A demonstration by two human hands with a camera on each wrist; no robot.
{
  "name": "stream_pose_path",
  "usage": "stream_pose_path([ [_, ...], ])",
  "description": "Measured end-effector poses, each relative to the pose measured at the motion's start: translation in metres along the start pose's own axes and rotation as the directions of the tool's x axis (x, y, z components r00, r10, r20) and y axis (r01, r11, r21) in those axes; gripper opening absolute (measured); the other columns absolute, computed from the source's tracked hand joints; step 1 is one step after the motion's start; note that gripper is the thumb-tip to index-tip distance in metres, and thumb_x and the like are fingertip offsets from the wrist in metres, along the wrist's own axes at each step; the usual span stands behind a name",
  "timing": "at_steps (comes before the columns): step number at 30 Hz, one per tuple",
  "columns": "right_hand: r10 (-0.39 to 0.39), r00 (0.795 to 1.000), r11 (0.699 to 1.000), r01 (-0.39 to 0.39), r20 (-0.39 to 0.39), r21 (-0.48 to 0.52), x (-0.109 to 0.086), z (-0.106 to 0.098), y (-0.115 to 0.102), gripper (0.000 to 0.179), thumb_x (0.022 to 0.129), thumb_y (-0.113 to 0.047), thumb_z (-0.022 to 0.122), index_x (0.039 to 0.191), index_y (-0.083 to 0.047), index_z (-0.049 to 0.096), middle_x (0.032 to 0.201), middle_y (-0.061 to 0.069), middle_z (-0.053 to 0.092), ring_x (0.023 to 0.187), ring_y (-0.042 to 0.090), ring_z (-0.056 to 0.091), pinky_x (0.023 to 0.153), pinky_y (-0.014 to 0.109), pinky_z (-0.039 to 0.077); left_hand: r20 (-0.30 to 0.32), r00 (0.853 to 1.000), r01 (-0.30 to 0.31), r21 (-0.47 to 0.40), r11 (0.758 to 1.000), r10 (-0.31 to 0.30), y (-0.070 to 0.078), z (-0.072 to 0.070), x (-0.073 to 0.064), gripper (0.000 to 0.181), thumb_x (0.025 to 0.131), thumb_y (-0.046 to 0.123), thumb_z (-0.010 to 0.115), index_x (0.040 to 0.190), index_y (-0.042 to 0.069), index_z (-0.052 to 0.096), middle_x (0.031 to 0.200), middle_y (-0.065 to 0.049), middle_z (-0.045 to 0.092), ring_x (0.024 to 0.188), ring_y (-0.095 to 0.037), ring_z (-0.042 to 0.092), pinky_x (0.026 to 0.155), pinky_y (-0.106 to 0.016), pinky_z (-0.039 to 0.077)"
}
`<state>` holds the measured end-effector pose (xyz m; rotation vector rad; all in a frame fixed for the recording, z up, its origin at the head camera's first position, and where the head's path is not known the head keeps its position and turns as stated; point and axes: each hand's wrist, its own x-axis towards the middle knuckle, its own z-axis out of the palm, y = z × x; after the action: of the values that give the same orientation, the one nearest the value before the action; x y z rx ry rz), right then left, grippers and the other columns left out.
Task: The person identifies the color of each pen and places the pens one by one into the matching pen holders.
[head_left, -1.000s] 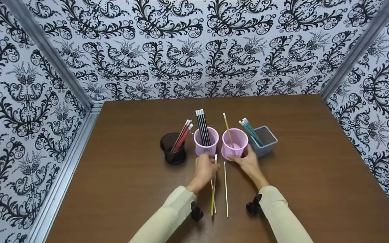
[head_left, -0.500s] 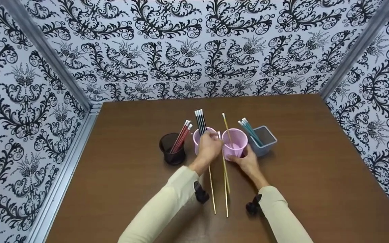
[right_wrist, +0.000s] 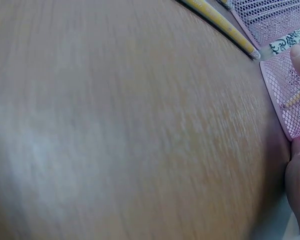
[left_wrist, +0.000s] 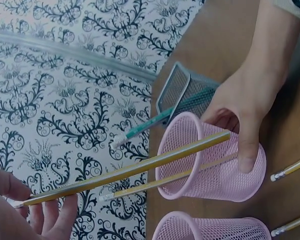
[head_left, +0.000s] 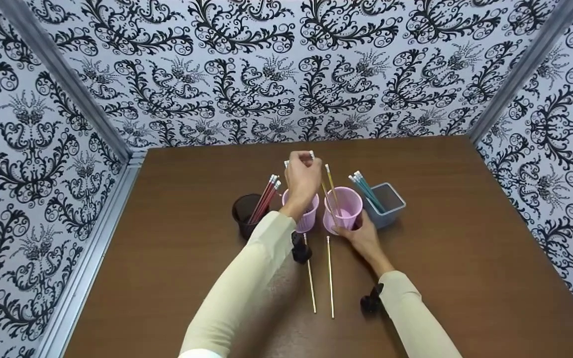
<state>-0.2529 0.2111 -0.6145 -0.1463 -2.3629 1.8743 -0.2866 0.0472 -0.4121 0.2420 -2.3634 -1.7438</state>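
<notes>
My left hand (head_left: 304, 179) is raised above the pink mesh cups and pinches a yellow pencil (left_wrist: 130, 172) close to its white eraser end. The pencil slants down, its lower end overlapping the mouth of the right-hand pink pencil cup (left_wrist: 240, 187) in the left wrist view. Inside that cup leans another yellow pencil (head_left: 334, 191). Thumb and fingers of my right hand (head_left: 363, 241) grip this cup low on its side. Two more yellow pencils, one left (head_left: 311, 286) and one right (head_left: 331, 283), lie on the table in front of the cups.
Just left stands a second pink mesh cup (head_left: 308, 223); my left hand mostly hides its black pencils. Further left is a black mesh cup (head_left: 242, 214) with red pencils (head_left: 265, 196). A grey-blue mesh holder (head_left: 391, 219) with teal pencils (head_left: 368, 191) stands close on the right.
My left hand has lifted the yellow pencil off the table and carried it up and away from me, over the right-hand pink cup. The right hand keeps its grip on that cup.
</notes>
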Motion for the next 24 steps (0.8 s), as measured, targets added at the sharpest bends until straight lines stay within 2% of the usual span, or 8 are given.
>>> stream_pose_path([
  [5,0.021,1.0,0.997,-0.021,-0.01,-0.073,0.0,-0.001,-0.001,0.081,0.073,-0.016,0.089,0.14,-0.001,0.046,0.137,0.023,0.059,0.129,0.032,0.054,0.114,0.044,0.039,-0.082,0.996,-0.038,-0.045,0.998,0.034,-0.004,0.004,0.006,0.024,0.088,0.008,0.059,0.112,0.005,0.059,0.101,-0.01,0.07,0.094,-0.023,0.066,0.089,-0.034,0.052],
  [10,0.005,1.0,0.998,-0.006,-0.007,-0.066,0.0,-0.001,-0.001,0.081,0.073,-0.014,0.089,0.14,0.002,0.046,0.137,0.026,0.058,0.129,0.035,0.054,0.114,0.046,0.04,-0.113,0.991,-0.081,-0.081,0.993,0.072,-0.013,0.006,0.01,0.022,0.089,0.005,0.058,0.111,0.004,0.058,0.101,-0.012,0.07,0.093,-0.024,0.067,0.087,-0.033,0.053],
  [16,-0.002,1.0,0.997,0.002,-0.002,-0.075,0.0,-0.001,-0.001,0.083,0.074,-0.011,0.088,0.142,0.002,0.044,0.138,0.026,0.057,0.13,0.034,0.053,0.114,0.045,0.04,-0.076,0.991,-0.115,-0.073,0.991,0.11,-0.027,0.009,0.008,0.019,0.091,0.005,0.062,0.11,0.003,0.063,0.101,-0.014,0.072,0.092,-0.025,0.069,0.085,-0.031,0.055],
  [20,0.0,1.0,0.997,0.0,-0.004,-0.083,0.0,-0.001,-0.002,0.084,0.073,-0.012,0.089,0.142,0.001,0.044,0.138,0.026,0.057,0.131,0.035,0.053,0.114,0.046,0.04,-0.025,0.992,-0.127,-0.065,0.99,0.126,-0.034,0.016,0.003,0.016,0.092,0.007,0.065,0.108,0.002,0.067,0.1,-0.014,0.074,0.09,-0.024,0.07,0.083,-0.028,0.056],
  [24,0.002,1.0,0.995,-0.002,-0.005,-0.096,-0.001,-0.001,-0.003,0.084,0.072,-0.014,0.089,0.141,0.002,0.045,0.137,0.027,0.058,0.13,0.037,0.054,0.114,0.047,0.04,-0.002,0.99,-0.142,-0.031,0.989,0.142,-0.04,0.023,-0.001,0.015,0.093,0.009,0.066,0.105,0.001,0.069,0.097,-0.014,0.075,0.087,-0.024,0.071,0.082,-0.029,0.056],
])
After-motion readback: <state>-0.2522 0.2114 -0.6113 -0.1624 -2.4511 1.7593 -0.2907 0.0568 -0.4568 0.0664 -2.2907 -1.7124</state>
